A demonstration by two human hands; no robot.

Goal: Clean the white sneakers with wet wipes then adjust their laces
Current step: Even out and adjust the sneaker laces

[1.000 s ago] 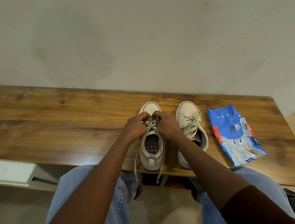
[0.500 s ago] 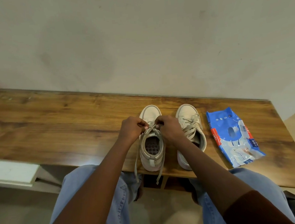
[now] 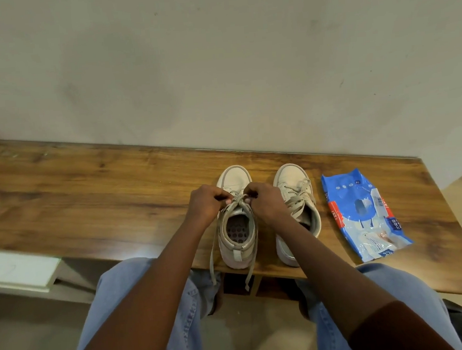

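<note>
Head view: loose lace ends hang over the bench's near edge. Farther in, the left hand and right hand each pinch the left sneaker's laces, seemingly mid-adjustment. The right sneaker looks laced. The wipes pack lies to the right, so wiping is apparently finished.

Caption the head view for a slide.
Left hand and right hand pinch the laces of one sneaker; wipes pack nearby.

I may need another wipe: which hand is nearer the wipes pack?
Right. The right hand pinches the laces, with only the second sneaker between it and the wipes pack; the left hand pinches the laces on the side away from the pack.
</note>
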